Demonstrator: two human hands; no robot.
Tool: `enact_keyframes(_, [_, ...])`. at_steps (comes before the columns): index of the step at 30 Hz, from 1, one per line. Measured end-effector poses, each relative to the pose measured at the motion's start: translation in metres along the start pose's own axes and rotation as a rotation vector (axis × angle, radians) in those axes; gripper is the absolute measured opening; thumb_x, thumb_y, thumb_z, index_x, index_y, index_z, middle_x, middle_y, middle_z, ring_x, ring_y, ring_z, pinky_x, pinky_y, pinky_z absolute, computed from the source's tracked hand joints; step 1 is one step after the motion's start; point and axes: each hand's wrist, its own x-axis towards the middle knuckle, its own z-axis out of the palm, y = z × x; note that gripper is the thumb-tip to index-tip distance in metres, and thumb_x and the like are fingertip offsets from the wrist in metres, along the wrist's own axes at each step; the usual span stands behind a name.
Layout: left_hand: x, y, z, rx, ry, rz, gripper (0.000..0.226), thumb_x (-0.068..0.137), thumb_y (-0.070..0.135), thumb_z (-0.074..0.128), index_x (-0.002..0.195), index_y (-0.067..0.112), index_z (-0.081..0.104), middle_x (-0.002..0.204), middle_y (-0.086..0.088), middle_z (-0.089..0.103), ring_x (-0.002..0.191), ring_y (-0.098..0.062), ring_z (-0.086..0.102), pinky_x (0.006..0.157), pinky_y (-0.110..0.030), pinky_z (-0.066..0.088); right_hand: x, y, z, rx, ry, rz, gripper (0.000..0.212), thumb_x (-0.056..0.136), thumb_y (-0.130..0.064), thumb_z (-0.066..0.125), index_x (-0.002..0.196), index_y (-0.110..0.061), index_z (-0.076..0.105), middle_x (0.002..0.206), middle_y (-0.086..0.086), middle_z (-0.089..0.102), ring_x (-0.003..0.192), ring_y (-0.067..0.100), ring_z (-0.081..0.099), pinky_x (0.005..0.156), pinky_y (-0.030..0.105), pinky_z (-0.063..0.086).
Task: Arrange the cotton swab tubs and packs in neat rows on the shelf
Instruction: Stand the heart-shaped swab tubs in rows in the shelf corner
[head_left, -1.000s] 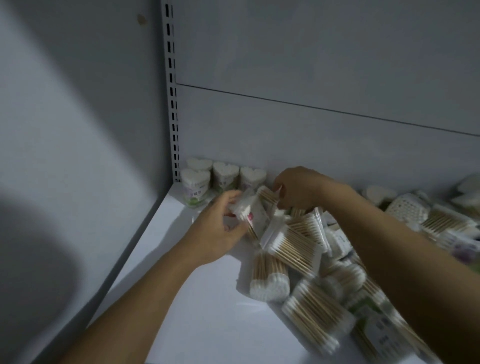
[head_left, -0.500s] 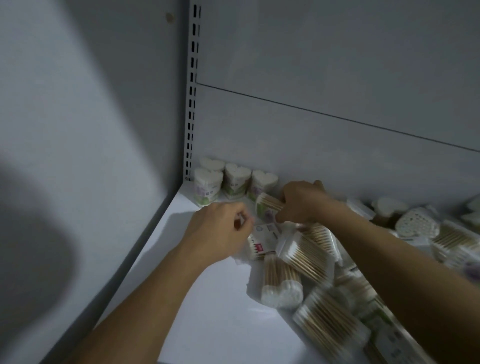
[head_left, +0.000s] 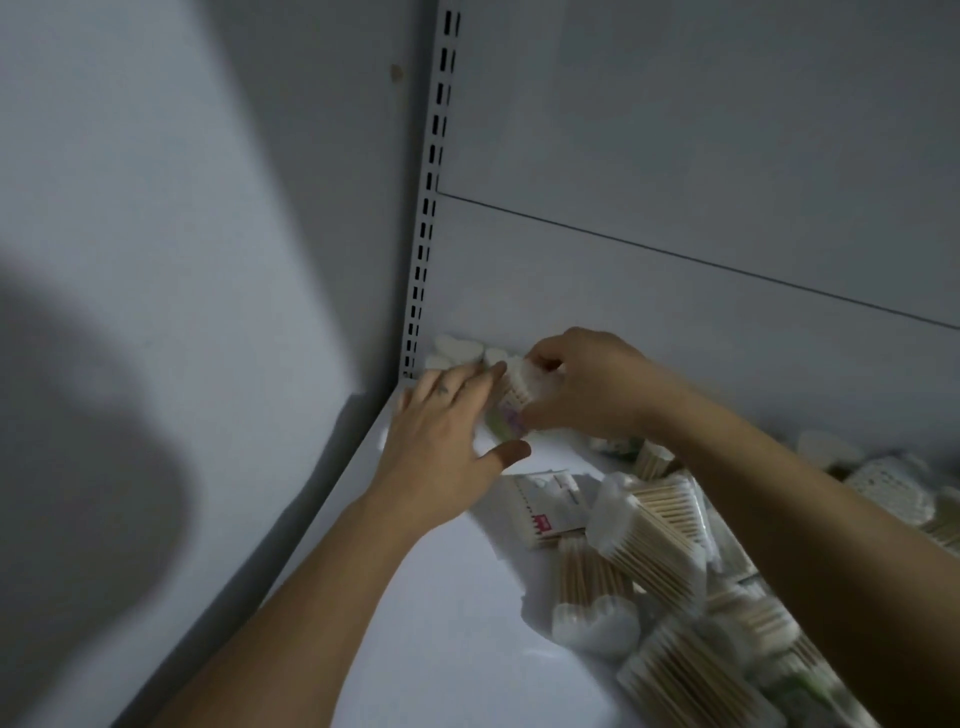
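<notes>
Pinching swab pack (head_left: 513, 391), right grip (head_left: 587, 387) curled.

head cam, single view | looks forward and down from the front of the shelf (head_left: 441, 623) | faces its back-left corner by the slotted upright (head_left: 426, 234) | near | wide-angle, frame tilted

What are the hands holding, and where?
The right hand grips a cotton swab pack: fingers on its top end, thumb lower down. The left hand only touches its side with straight fingers.
</notes>
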Motion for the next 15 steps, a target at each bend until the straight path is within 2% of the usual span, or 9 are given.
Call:
enact_keyframes(2, [0.003,-0.008,-0.005,0.091,0.074,-0.005,0.074,0.081,0.062,0.056,0.145,0.031,0.036,0.15,0.006,0.034,0.131,-0.02,0.03,0.101,-0.04,0.028,0.01,0.004,0.004,-0.022,-0.007,0.058,0.061,0.073,-0.041,0.077,0.122,-0.015,0.052,0.113,0.002,0.059,0.094,0.019,0.055,0.08,0.033,0.05])
enact_keyframes(4, [0.005,-0.016,-0.008,0.099,0.129,-0.062,0.069,0.083,0.055,0.055,0.144,0.031,0.034,0.151,0.005,0.032,0.13,-0.022,0.03,0.102,-0.044,0.03,0.019,0.006,0.012,0.033,-0.058,0.113,0.068,0.071,-0.039,0.079,0.125,-0.015,0.044,0.114,0.004,0.056,0.096,0.021,0.054,0.08,0.034,0.051])
enact_keyframes(8, [0.004,-0.029,-0.005,0.132,0.005,-0.117,0.064,0.087,0.042,0.059,0.145,0.033,0.034,0.154,0.006,0.027,0.135,-0.023,0.025,0.105,-0.046,0.027,0.033,0.003,0.035,0.016,-0.056,0.09,0.048,0.08,-0.035,0.072,0.116,-0.012,0.049,0.114,0.006,0.057,0.089,0.019,0.05,0.063,0.026,0.041])
enact_keyframes(12, [0.003,-0.033,-0.003,0.114,-0.092,-0.139,0.059,0.091,0.039,0.056,0.145,0.036,0.032,0.156,0.009,0.023,0.138,-0.019,0.021,0.108,-0.044,0.024,0.024,0.006,0.033,-0.036,-0.029,0.061,0.061,0.08,-0.045,0.071,0.132,-0.021,0.049,0.126,0.003,0.053,0.107,0.021,0.052,0.078,0.026,0.037])
enact_keyframes(15, [0.002,-0.033,-0.002,0.11,-0.098,-0.147,0.06,0.091,0.039,0.054,0.146,0.036,0.031,0.156,0.009,0.02,0.139,-0.019,0.02,0.109,-0.046,0.025,0.007,0.007,0.029,-0.097,0.027,-0.036,0.046,0.084,-0.038,0.069,0.125,-0.021,0.06,0.123,0.003,0.055,0.108,0.022,0.055,0.082,0.025,0.04])
